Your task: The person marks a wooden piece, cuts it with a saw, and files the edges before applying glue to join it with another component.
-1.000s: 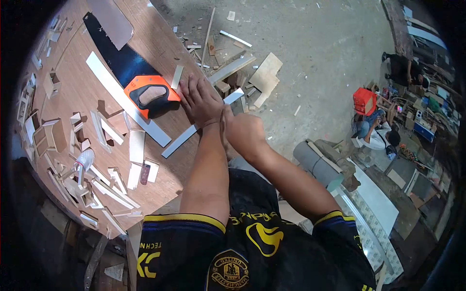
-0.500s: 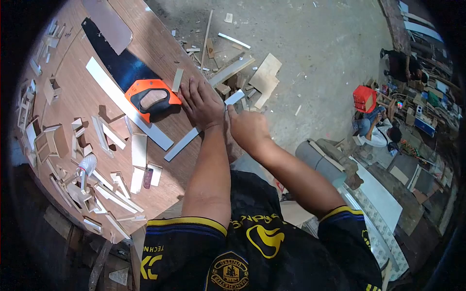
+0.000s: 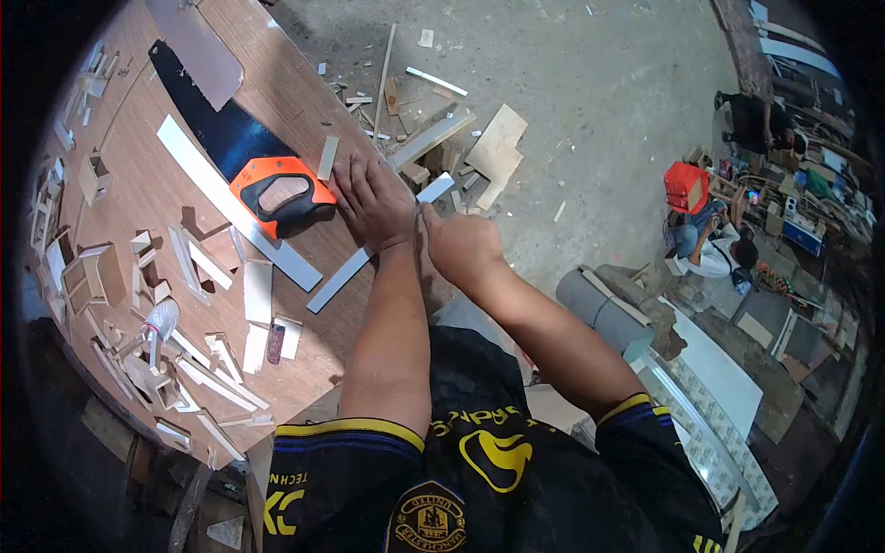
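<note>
My left hand (image 3: 373,203) lies flat with fingers stretched out, pressing a narrow white-faced strip (image 3: 339,281) down on the wooden tabletop. The strip passes under this hand, and its far end (image 3: 436,188) juts past the table edge. My right hand (image 3: 466,247) is closed beside that edge, its index finger touching or nearly touching the strip; what it grips is hidden. Left of my left hand rests a handsaw (image 3: 267,192) with an orange and black handle. A small pale wood piece (image 3: 328,158) lies by my left fingertips.
A longer white strip (image 3: 230,198) lies beside the saw. Several small wooden assemblies (image 3: 97,276) and offcuts cover the table's left side. Wood scraps (image 3: 498,152) litter the floor. A person (image 3: 719,249) sits near a red container (image 3: 686,187); another person (image 3: 761,124) is farther back.
The view has shifted slightly, so the scene sits a little farther left. Both hands keep nearly the same position at the strip.
</note>
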A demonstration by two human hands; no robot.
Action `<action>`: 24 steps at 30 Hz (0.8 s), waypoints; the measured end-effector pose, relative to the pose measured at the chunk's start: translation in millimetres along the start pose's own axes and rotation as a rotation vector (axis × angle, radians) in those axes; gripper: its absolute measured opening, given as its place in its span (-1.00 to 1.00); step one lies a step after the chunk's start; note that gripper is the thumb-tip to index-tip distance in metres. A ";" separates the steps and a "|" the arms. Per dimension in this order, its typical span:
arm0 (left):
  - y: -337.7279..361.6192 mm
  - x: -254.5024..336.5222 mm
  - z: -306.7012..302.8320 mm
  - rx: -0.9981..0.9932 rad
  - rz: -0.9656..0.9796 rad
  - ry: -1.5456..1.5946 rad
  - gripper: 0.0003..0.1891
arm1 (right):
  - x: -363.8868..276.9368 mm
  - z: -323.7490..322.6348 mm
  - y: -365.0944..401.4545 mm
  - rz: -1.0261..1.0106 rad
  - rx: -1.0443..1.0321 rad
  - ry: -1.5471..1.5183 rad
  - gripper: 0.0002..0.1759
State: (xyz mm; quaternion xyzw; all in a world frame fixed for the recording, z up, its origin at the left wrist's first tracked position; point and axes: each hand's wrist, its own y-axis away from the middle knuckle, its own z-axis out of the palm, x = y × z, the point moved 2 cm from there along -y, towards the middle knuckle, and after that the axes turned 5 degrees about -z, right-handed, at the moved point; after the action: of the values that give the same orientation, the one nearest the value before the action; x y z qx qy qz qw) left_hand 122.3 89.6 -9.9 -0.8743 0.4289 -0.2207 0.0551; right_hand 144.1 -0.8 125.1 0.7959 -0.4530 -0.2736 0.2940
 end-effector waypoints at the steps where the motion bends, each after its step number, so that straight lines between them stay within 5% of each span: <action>1: -1.7 1.1 0.1 0.002 -0.001 0.002 -0.72 | -0.1 0.9 0.6 -0.020 0.006 0.051 -0.56; 15: 0.0 -0.8 -8.6 -0.064 0.025 0.001 -0.67 | -1.4 -19.3 23.7 -0.003 -0.081 -0.054 -0.45; 20: 0.1 -2.6 0.5 -0.066 0.021 -0.008 -0.66 | 1.4 -15.1 30.5 -0.069 0.281 -0.135 -0.48; 24: 1.2 2.8 -6.5 -0.107 -0.020 -0.049 -0.66 | 3.1 -17.2 32.3 -0.098 0.295 -0.267 -0.46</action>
State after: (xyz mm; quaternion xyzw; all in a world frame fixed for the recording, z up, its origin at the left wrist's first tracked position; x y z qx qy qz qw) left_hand 120.1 87.3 -3.5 -0.8853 0.4300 -0.1764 0.0164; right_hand 139.4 -13.2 159.3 0.8081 -0.4839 -0.3213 0.0981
